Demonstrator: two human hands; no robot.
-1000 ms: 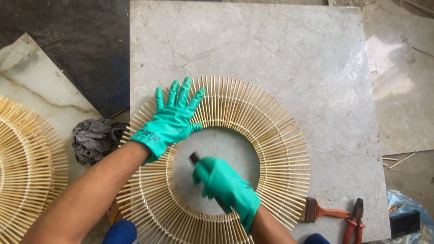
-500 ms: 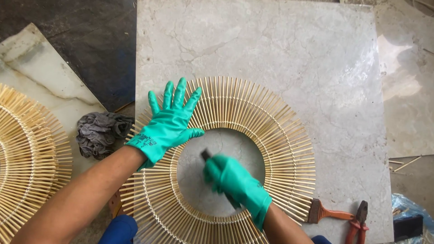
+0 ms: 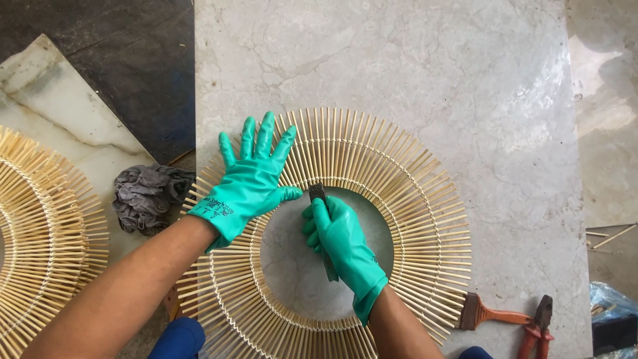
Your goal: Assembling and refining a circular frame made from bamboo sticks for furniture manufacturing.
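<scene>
A round sunburst ring of thin bamboo sticks (image 3: 412,199) lies flat on a pale marble slab (image 3: 425,73). My left hand (image 3: 249,179), in a green rubber glove, presses flat on the ring's upper left with fingers spread. My right hand (image 3: 339,239), also gloved green, is closed around a small dark brush (image 3: 318,194). The brush tip touches the ring's inner edge, just beside my left thumb. The brush's lower end sticks out under my right palm.
A second bamboo ring (image 3: 40,233) lies at the left on another marble piece. A crumpled grey rag (image 3: 146,196) sits between the two rings. A paintbrush with an orange handle (image 3: 492,314) and red-handled pliers (image 3: 535,329) lie at the lower right.
My right hand has moved the brush up and left along the inner edge toward my left thumb. My left hand stays pressed on the ring.
</scene>
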